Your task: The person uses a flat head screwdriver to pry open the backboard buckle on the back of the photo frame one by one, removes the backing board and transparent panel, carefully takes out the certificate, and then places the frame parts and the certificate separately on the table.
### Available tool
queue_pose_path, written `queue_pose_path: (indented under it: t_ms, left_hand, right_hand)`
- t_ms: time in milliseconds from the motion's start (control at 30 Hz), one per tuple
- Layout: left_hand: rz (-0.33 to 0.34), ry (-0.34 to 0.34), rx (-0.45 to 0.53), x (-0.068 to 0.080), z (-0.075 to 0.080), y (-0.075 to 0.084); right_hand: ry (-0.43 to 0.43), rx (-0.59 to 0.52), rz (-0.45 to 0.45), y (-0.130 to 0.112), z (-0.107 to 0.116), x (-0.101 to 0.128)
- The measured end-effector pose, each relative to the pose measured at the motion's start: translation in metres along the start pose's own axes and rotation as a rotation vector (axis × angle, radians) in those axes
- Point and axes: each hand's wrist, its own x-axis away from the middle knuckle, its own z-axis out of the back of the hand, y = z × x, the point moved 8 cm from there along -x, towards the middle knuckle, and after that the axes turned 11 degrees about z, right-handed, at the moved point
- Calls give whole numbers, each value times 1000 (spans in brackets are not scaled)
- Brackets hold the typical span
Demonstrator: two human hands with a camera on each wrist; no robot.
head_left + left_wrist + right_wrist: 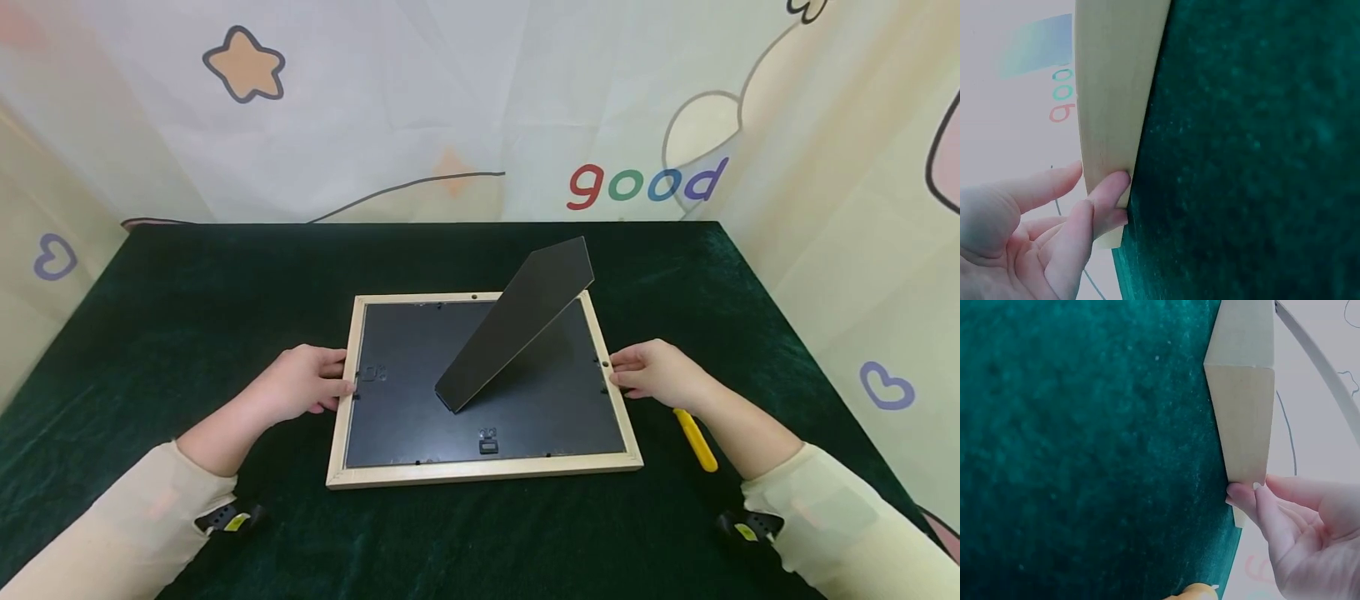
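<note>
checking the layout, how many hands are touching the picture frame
2: the left hand touches the picture frame at its left edge, the right hand at its right edge.

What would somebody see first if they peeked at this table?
Probably the wooden picture frame lying face down in the middle of the dark green cloth, with its black stand flap sticking up. The left hand touches its left edge and the right hand its right edge. A yellow tool lies beside the right wrist.
</note>
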Motion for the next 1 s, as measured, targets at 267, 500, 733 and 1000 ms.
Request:
queue_pose_path:
  t_ms: [267, 500, 733, 1000]
  left_hand:
    - [-119, 187, -388, 4, 15, 2]
    - [-235, 68, -503, 10, 0, -1]
    - [-288, 24, -529, 17, -7, 1]
    - [-249, -31, -633, 21, -17, 12]
  right_hand:
    - [117, 77, 79, -20, 26, -5]
    - [342, -116, 191, -45, 51, -10]
    - [433, -212, 253, -71, 59, -16]
    - [528, -246, 284, -84, 65, -14]
